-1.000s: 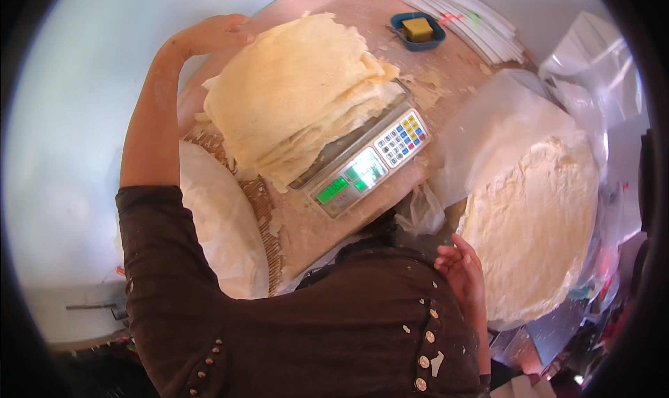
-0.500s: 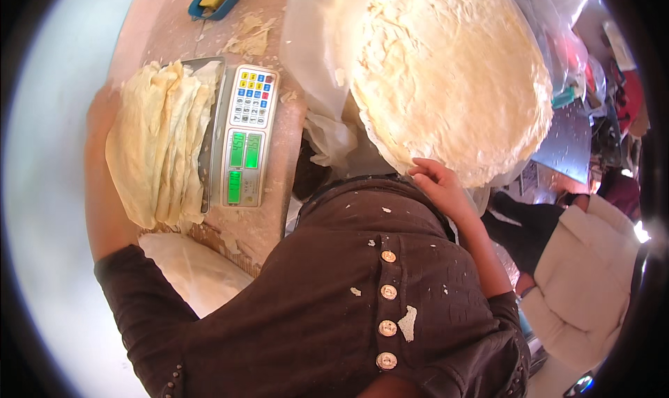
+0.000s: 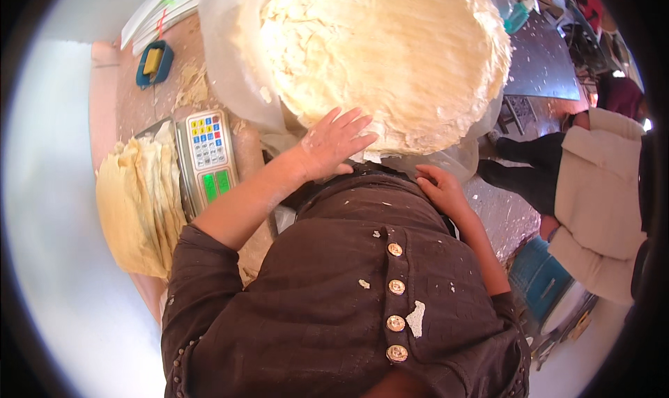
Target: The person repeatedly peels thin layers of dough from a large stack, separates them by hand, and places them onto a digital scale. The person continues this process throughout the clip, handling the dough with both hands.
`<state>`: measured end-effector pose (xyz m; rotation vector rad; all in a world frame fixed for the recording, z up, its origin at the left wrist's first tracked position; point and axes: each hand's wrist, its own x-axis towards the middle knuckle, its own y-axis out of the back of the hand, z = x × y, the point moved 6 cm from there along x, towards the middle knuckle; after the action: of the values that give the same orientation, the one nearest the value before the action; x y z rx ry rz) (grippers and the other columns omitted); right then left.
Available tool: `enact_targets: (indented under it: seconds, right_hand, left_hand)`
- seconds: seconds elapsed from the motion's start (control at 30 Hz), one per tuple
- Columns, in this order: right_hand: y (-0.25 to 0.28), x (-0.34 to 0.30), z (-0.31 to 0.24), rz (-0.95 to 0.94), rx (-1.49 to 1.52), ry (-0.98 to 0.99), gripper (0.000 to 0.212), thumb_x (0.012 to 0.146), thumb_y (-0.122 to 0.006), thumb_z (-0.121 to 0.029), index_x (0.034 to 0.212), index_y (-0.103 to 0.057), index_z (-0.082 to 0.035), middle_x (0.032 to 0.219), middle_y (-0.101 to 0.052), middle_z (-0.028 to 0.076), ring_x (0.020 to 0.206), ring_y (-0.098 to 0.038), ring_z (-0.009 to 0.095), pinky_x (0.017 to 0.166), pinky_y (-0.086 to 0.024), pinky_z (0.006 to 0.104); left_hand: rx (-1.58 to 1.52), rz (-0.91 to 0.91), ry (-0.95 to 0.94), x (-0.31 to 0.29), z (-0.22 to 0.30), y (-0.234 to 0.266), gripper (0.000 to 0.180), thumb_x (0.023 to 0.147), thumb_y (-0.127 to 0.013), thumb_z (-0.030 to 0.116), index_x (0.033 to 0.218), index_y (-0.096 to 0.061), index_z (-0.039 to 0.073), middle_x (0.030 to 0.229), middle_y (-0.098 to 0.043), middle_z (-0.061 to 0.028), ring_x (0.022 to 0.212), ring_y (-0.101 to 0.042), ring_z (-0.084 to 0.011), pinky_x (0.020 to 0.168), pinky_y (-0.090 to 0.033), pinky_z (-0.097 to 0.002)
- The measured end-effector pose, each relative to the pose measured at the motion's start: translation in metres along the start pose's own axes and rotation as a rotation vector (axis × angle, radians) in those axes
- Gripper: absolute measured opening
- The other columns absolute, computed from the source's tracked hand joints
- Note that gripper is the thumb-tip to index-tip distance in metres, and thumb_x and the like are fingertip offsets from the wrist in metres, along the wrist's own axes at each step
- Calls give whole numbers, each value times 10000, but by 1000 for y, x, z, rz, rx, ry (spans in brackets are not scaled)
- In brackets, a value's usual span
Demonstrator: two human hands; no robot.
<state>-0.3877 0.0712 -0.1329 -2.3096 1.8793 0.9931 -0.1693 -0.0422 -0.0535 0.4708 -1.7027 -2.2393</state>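
Observation:
A tall pile of large, round, thin flatbread sheets (image 3: 390, 56) stands in front of me on clear plastic. My left hand (image 3: 334, 141) reaches across to the pile's near edge, fingers stretched out and holding nothing. Close to my waist, right of that edge, my right hand (image 3: 440, 190) hangs with loosely curled fingers apart and nothing in them. At the left, a stack of folded flatbread sheets (image 3: 143, 199) lies on a digital scale (image 3: 207, 147) with a keypad and lit green displays. The stack hangs over the scale's side and hides most of its pan.
A blue plastic basket (image 3: 155, 63) holding a yellow block sits on the table (image 3: 129, 109) beyond the scale, near bread scraps (image 3: 191, 84). Plastic sheeting (image 3: 233, 63) spreads left of the pile. At the right, another person in a beige garment (image 3: 603, 189) sits near a blue container (image 3: 540, 279).
My left hand has left the folded stack on the scale and come right to the big pile's near edge. The view has shifted, and my right hand is slightly lower, off the pile.

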Motion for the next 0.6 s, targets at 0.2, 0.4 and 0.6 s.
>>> enact_targets:
  seconds: [0.2, 0.4, 0.6]
  right_hand:
    - [12, -14, 18, 97, 111, -52, 345, 851, -622, -171, 1162, -592, -24, 971, -677, 138, 882, -647, 204, 783, -493, 302]
    - [21, -3, 2, 34, 47, -8, 341, 872, -603, -146, 1181, -574, -3, 1017, -663, 127, 928, -623, 174, 820, -485, 296]
    - [20, 6, -56, -80, 40, 123, 344, 867, -597, -121, 1185, -567, 6, 1077, -645, 116, 936, -620, 175, 812, -492, 293]
  left_hand:
    - [-284, 1, 66, 14, -22, -25, 314, 801, -623, 178, 1102, -594, 93, 1203, -565, -84, 1137, -514, -258, 960, -413, -385]
    - [-434, -50, 162, 27, -36, -18, 184, 857, -564, 222, 861, -631, 51, 920, -644, -118, 867, -602, -286, 757, -474, -371]
    - [-569, -16, 407, 45, -48, 3, 235, 872, -541, 269, 785, -580, 54, 669, -572, -139, 652, -556, -310, 616, -431, -406]
